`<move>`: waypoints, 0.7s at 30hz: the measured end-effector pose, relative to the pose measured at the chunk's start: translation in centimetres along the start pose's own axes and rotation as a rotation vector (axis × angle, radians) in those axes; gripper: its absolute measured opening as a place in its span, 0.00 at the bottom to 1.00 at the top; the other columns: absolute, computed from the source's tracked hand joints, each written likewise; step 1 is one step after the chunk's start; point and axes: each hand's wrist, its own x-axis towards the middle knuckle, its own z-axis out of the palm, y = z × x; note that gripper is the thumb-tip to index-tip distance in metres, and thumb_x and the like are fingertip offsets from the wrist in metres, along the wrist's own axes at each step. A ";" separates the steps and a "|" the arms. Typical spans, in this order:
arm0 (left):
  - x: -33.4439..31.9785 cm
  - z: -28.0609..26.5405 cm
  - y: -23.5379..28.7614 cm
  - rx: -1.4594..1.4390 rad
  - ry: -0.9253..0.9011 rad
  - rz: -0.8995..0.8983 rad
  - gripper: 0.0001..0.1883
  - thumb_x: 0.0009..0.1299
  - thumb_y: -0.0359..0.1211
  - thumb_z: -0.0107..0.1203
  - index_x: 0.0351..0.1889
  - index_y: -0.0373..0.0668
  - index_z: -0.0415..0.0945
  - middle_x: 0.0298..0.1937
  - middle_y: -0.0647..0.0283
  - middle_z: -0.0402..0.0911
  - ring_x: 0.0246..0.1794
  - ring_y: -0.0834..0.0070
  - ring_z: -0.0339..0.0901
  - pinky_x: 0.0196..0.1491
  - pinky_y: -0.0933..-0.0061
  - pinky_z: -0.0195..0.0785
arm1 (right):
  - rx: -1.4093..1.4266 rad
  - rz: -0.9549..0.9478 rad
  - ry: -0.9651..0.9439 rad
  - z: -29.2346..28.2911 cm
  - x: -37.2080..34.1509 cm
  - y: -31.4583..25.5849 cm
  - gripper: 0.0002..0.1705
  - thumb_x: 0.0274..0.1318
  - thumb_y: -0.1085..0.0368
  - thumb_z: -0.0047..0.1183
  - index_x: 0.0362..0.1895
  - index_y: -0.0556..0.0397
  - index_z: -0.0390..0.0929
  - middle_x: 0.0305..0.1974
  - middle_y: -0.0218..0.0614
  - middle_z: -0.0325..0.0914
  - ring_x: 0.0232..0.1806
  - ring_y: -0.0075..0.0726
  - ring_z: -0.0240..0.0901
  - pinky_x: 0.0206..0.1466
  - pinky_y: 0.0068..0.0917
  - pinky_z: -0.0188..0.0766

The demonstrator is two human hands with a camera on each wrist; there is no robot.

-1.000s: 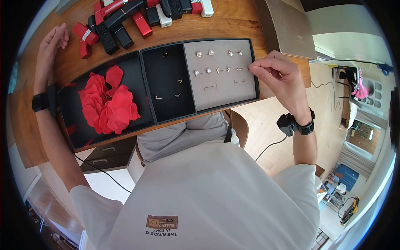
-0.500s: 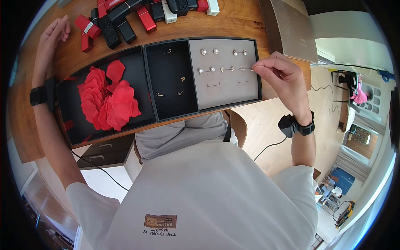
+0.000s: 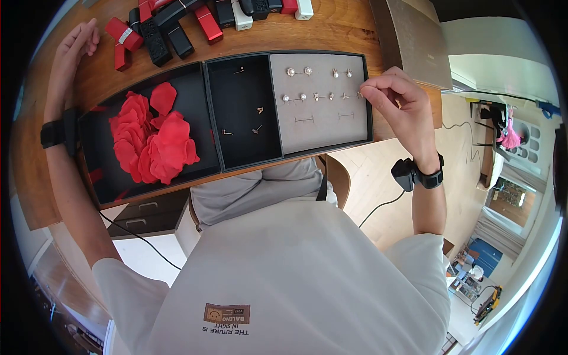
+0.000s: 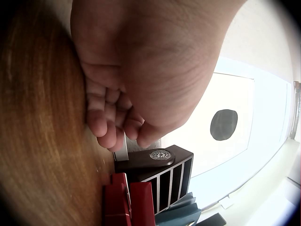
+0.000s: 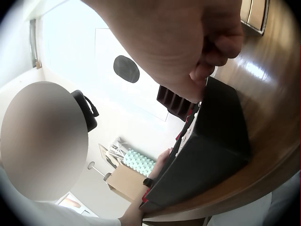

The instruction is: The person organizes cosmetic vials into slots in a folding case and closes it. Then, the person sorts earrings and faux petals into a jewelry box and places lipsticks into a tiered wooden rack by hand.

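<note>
At the right end of the long black box [image 3: 371,118], my right hand [image 3: 405,106] pinches a small earring between thumb and fingertips, at the edge of the grey pad [image 3: 322,133]. The fingertips largely cover it. Beside it on the pad is a small star-like earring [image 3: 345,96]. Pearl earrings [image 3: 290,71] and a pair of star-shaped earrings [image 3: 316,96] sit in rows there; two slits in the lower row hold none. Several loose earrings [image 3: 260,110] lie in the black middle compartment [image 3: 242,148]. My left hand [image 3: 77,47] rests on the table at the far left, fingers loosely curled, holding nothing.
Red petals [image 3: 154,142] fill part of the box's left compartment. Red, black and white lipstick tubes [image 3: 180,41] crowd the table behind the box. A brown box [image 3: 411,44] stands at the back right. The wooden table [image 3: 331,29] ends close beyond the box's front side.
The whole head view has shifted slightly. My right fingertips stay at the pad's right edge, now closer to the end of the slit. The left hand keeps its place on the table.
</note>
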 end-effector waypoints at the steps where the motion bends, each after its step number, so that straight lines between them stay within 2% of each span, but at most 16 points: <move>1: -0.1 0.0 0.1 0.001 0.008 0.002 0.18 0.85 0.48 0.48 0.35 0.50 0.72 0.34 0.77 0.69 0.36 0.88 0.64 0.46 0.82 0.59 | 0.000 0.000 -0.001 -0.1 0.0 0.0 0.05 0.62 0.68 0.69 0.40 0.54 0.90 0.32 0.24 0.77 0.30 0.15 0.64 0.32 0.18 0.60; 4: 0.1 -0.1 -0.2 -0.005 0.009 -0.021 0.18 0.85 0.48 0.48 0.34 0.50 0.72 0.34 0.77 0.69 0.36 0.88 0.64 0.46 0.82 0.59 | -0.093 -0.064 -0.017 -0.3 0.1 0.0 0.05 0.60 0.68 0.70 0.40 0.53 0.90 0.32 0.24 0.78 0.31 0.15 0.68 0.32 0.18 0.62; 7: 0.0 0.0 -0.2 -0.001 0.017 -0.010 0.18 0.85 0.48 0.49 0.34 0.50 0.72 0.33 0.77 0.69 0.36 0.88 0.64 0.46 0.83 0.58 | -0.217 -0.163 0.016 -0.2 -0.1 -0.4 0.05 0.57 0.68 0.72 0.38 0.53 0.90 0.32 0.27 0.79 0.31 0.20 0.71 0.32 0.21 0.66; 9: 0.0 0.0 -0.2 0.005 0.018 -0.011 0.18 0.85 0.48 0.48 0.34 0.50 0.72 0.33 0.77 0.69 0.36 0.88 0.63 0.46 0.83 0.58 | -0.329 -0.310 0.055 -0.3 -0.2 -0.5 0.06 0.53 0.70 0.74 0.35 0.52 0.89 0.31 0.30 0.79 0.32 0.27 0.75 0.33 0.25 0.71; 10: 0.0 0.0 -0.3 0.013 0.017 -0.009 0.18 0.85 0.48 0.48 0.34 0.50 0.72 0.33 0.77 0.69 0.36 0.88 0.63 0.46 0.83 0.58 | -0.331 -0.310 0.054 -0.2 -0.2 -0.4 0.06 0.53 0.70 0.74 0.35 0.52 0.89 0.31 0.30 0.79 0.32 0.27 0.75 0.33 0.25 0.71; 12: 0.0 0.0 -0.3 0.010 0.014 -0.001 0.18 0.85 0.48 0.48 0.35 0.50 0.72 0.33 0.77 0.68 0.36 0.88 0.63 0.46 0.83 0.58 | -0.381 -0.426 0.094 -0.1 -0.2 -0.1 0.08 0.49 0.71 0.75 0.33 0.52 0.88 0.31 0.32 0.79 0.32 0.32 0.76 0.34 0.29 0.73; 16: -0.1 0.0 -0.3 0.014 0.008 0.004 0.18 0.86 0.48 0.47 0.35 0.50 0.72 0.34 0.78 0.68 0.36 0.89 0.63 0.46 0.83 0.58 | -0.430 -0.469 0.115 0.0 -0.1 -0.3 0.09 0.46 0.71 0.76 0.32 0.51 0.88 0.30 0.32 0.78 0.32 0.33 0.76 0.33 0.29 0.74; 21: 0.0 -0.1 -0.6 0.019 0.004 0.007 0.18 0.86 0.49 0.47 0.35 0.50 0.72 0.34 0.77 0.68 0.36 0.88 0.63 0.46 0.83 0.58 | -0.602 -0.635 0.152 0.0 0.0 -0.8 0.11 0.42 0.72 0.76 0.29 0.50 0.86 0.29 0.31 0.76 0.31 0.36 0.75 0.31 0.31 0.73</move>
